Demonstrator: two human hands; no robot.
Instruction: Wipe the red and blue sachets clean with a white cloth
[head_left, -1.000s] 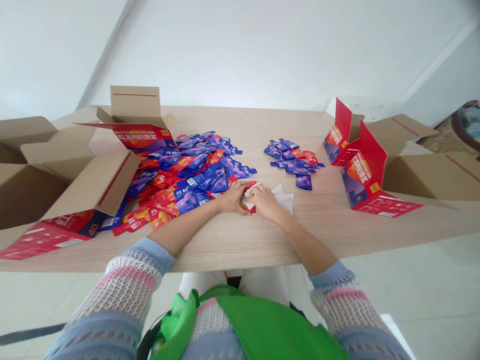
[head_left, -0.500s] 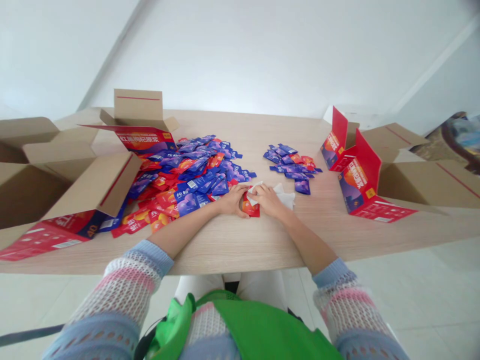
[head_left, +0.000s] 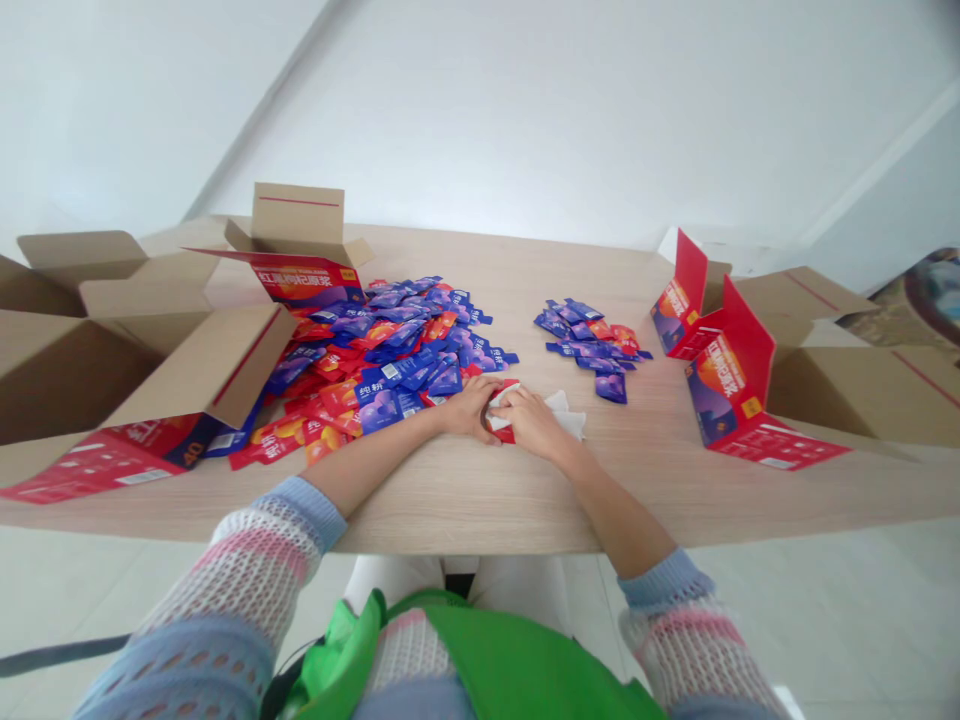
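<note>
A red sachet lies flat on the table, mostly covered by a white tissue. My left hand holds the sachet at its left side, thumb toward me and fingers curled along the far edge. Bunched under the fingers of my right hand, the tissue is pressed onto the sachet's face, and its loose end trails off to the right. Just left of my left hand spreads a large heap of blue and red sachets. A smaller pile of sachets lies beyond my right hand.
Open cardboard boxes stand on both sides: a large box at the near left, a red box behind the heap, and two red boxes on the right. The wooden table ends close to my body; a white wall rises behind.
My right hand has slid the tissue slightly left and toward me over the red sachet, covering more of it. My left hand keeps its hold. The whole view has shifted a little.
</note>
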